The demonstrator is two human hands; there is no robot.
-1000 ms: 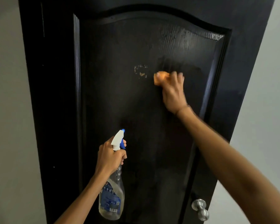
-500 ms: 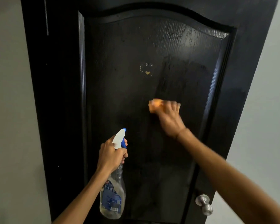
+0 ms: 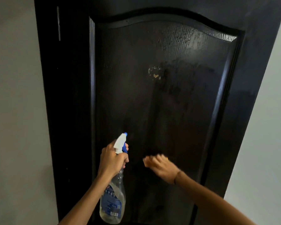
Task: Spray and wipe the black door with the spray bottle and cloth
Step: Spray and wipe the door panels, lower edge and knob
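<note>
Left hand grips the bottle neck; just right of it, the blurred right hand presses the cloth on the door.

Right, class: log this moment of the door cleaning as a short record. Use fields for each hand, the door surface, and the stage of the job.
left hand: left hand grips the spray bottle by its neck, nozzle toward the door
right hand: right hand, blurred, presses the orange cloth on the panel
door: black door with a pale scuff mid-panel
stage: wiping low on the panel
</note>
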